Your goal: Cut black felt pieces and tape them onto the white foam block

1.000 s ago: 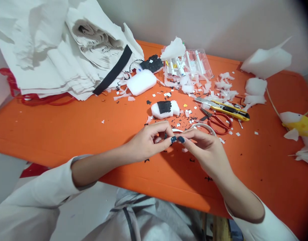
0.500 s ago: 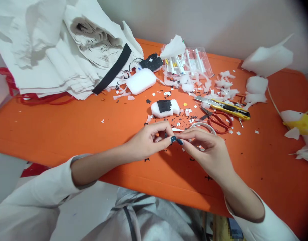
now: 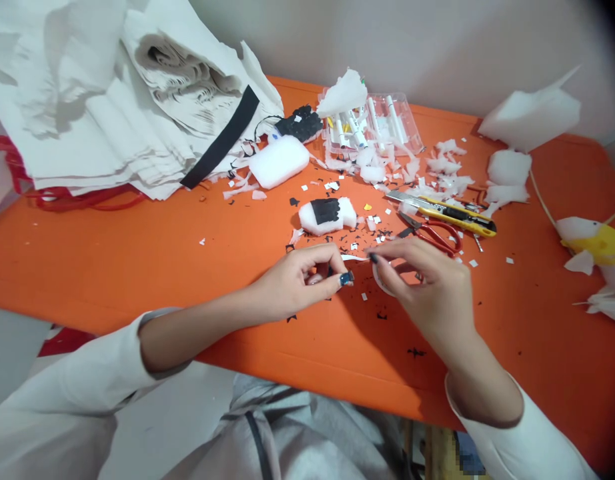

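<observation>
My left hand is closed in a pinch over the orange table, thumb against bent fingers. Something small and dark shows at its fingertips, too small to name. To its right, apart from it, my right hand pinches thumb and forefinger together; what lies between them, if anything, is hidden. A white ring like a tape roll shows partly behind the right hand. Just beyond both hands lies a white foam piece with black strips layered over its middle. Tiny black and white scraps surround it.
Red-handled scissors and a yellow box cutter lie beyond my right hand. A white foam block, a black strip, a clear marker case and stacked white bags are farther back. A yellow-and-white fish shape is at right.
My right hand has moved right and slightly up, so its fingertips no longer meet those of the left. My left hand has stayed nearly still, pinched as before.
</observation>
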A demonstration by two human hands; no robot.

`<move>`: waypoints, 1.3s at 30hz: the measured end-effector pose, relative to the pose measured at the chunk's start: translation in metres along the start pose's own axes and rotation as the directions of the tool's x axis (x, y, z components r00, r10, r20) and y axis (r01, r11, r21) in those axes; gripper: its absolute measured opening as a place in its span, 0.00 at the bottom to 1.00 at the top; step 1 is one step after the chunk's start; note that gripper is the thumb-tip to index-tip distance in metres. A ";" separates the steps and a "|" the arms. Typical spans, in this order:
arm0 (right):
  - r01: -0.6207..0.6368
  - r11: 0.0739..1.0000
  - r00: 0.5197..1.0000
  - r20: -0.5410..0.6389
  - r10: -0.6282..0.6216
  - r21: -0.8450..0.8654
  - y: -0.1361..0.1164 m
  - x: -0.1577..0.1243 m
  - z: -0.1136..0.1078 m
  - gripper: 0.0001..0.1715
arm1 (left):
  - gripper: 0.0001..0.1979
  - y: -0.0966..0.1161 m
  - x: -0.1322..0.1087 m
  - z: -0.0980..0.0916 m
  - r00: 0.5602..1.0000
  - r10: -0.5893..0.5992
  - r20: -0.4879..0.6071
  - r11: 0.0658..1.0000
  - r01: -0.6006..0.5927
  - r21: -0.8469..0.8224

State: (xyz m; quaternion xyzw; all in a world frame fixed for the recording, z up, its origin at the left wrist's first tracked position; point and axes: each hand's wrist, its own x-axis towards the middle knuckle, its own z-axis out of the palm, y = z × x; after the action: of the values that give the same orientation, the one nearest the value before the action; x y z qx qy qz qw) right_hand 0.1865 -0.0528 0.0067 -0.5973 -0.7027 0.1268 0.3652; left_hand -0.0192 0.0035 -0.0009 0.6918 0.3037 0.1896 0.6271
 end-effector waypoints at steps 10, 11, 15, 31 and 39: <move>-0.310 0.859 0.943 -0.251 0.221 -0.408 0.028 0.014 -0.013 0.05 | 0.07 -0.001 0.000 0.002 0.998 -0.059 -0.003 0.998 0.059 0.005; -0.308 0.871 0.943 -0.246 0.225 -0.383 0.025 0.013 -0.012 0.07 | 0.07 -0.001 0.000 0.002 0.998 -0.063 -0.011 0.998 0.063 0.005; -0.187 0.911 0.978 -0.160 0.136 -0.368 0.020 0.009 -0.010 0.13 | 0.06 0.001 0.002 0.001 0.998 -0.058 -0.038 0.998 0.059 0.020; 0.029 0.987 0.986 0.157 -0.054 0.155 -0.017 -0.013 0.012 0.22 | 0.09 -0.004 0.004 -0.003 0.976 0.015 -0.217 1.000 -0.014 0.007; -0.051 0.950 0.978 0.209 -0.015 0.308 -0.016 -0.015 0.014 0.23 | 0.15 -0.003 0.006 -0.004 0.972 -0.048 -0.232 0.982 0.004 -0.187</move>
State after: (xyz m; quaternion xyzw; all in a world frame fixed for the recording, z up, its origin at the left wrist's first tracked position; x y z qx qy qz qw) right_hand 0.1657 -0.0669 0.0016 -0.5220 -0.7026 0.3014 0.3781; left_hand -0.0180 0.0102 -0.0035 0.5989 0.3660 0.2895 0.6508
